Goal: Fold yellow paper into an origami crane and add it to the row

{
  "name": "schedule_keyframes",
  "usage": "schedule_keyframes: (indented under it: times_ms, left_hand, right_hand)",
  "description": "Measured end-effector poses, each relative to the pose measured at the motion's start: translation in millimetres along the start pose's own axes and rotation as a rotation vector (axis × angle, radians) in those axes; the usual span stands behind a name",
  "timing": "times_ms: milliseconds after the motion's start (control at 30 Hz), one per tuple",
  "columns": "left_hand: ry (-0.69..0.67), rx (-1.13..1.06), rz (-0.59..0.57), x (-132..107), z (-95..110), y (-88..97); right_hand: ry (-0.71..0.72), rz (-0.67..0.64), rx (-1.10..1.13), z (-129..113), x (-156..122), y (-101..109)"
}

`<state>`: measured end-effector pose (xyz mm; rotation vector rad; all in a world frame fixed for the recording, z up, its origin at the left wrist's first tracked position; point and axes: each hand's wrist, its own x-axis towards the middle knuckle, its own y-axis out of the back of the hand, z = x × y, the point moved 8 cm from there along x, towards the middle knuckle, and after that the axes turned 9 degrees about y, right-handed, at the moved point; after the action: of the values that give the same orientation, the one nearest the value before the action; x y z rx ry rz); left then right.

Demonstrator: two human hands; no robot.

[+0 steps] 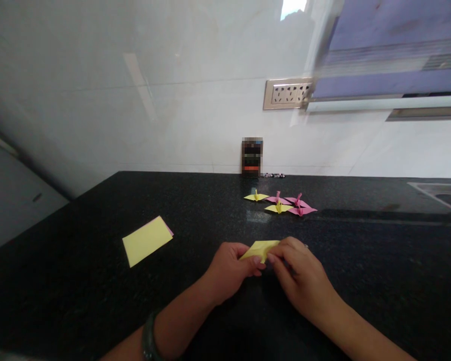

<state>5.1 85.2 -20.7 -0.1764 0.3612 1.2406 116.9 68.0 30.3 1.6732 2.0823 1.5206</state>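
Right now your left hand and right hand pinch a small folded yellow paper between fingertips, low over the middle of the speckled black stone counter. Flat yellow sheets with a pink edge beneath lie off to your left. Five folded paper cranes, yellow and pink, stand farther back. Glossy pale wall tiles carry a metal socket plate. A small dark box against the wall is blurred; the paper's folds are partly hidden by your fingers.
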Motion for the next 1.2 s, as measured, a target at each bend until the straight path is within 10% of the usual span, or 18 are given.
schedule_keyframes:
  times_ms: [100,200,433,1200]
  left_hand:
    - [-0.001,-0.076,0.030,-1,3,2.6]
    - [-0.001,-0.150,0.023,-2,5,2.6]
    - [-0.020,-0.188,-0.071,-6,5,-7.5]
    - [-0.062,-0.106,-0.044,-9,10,-8.6]
  right_hand:
    - [-0.252,0.167,0.166,24,-6,10]
    - [-0.447,0.046,0.482,35,-10,-12]
    - [-0.477,0.037,0.946,17,-6,-30]
    - [-0.500,0.059,0.810,25,-13,-29]
